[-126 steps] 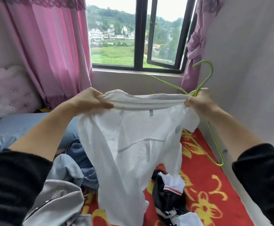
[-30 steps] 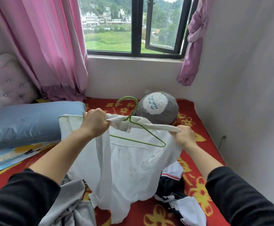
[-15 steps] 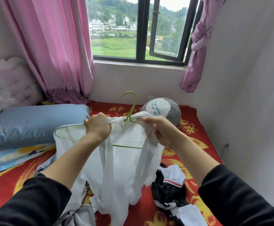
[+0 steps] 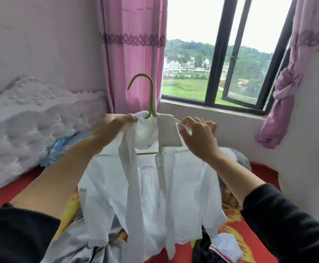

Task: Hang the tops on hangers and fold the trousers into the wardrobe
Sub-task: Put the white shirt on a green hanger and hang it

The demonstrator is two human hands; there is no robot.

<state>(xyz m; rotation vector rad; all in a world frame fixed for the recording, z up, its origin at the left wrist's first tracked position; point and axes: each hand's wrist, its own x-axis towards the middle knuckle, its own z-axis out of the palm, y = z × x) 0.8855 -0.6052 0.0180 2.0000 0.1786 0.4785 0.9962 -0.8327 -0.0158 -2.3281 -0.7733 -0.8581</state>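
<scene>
A white shirt [image 4: 151, 190] hangs on a green wire hanger [image 4: 150, 95], held up in front of me above the bed. The hanger's hook stands upright above the collar, and a bit of its bottom bar shows through the open neck. My left hand [image 4: 115, 128] pinches the collar on the left, right beside the hook's base. My right hand [image 4: 198, 137] holds the right side of the collar, fingers curled over the fabric. Two long white ties dangle down the shirt's front.
Below lie a grey garment [image 4: 90, 247] and a black-and-white garment [image 4: 219, 247] on the red flowered bedspread [image 4: 259, 243]. A white tufted headboard [image 4: 22, 130] stands at left, pink curtains [image 4: 132, 54] and a window [image 4: 221, 73] behind, a wall at right.
The shirt has risen and now hangs squarely on the hanger with both shoulders spread. My right hand moved from the shirt's front up to the right collar. My view tilted upward.
</scene>
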